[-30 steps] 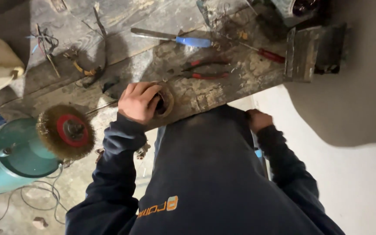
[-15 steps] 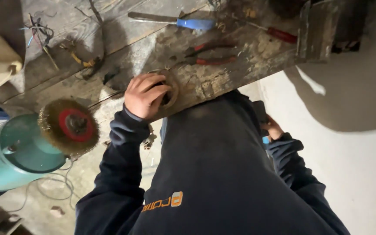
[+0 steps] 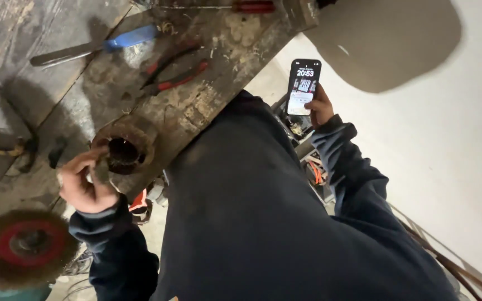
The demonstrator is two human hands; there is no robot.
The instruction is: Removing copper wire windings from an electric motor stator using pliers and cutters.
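Note:
My left hand grips the near rim of a round wire cup brush that lies on the worn wooden workbench. My right hand is raised beside the bench edge and holds a smartphone with its screen lit. My dark sweatshirt fills the lower middle of the view.
Red-handled pliers and a blue-handled tool lie further back on the bench; a red-handled screwdriver lies at the top edge. A wire wheel brush with a red hub sits at lower left. A pale floor lies to the right.
My right hand has come up from below the bench with a lit phone. The view has shifted left and closer; my left hand has slid from covering the cup brush to its near rim.

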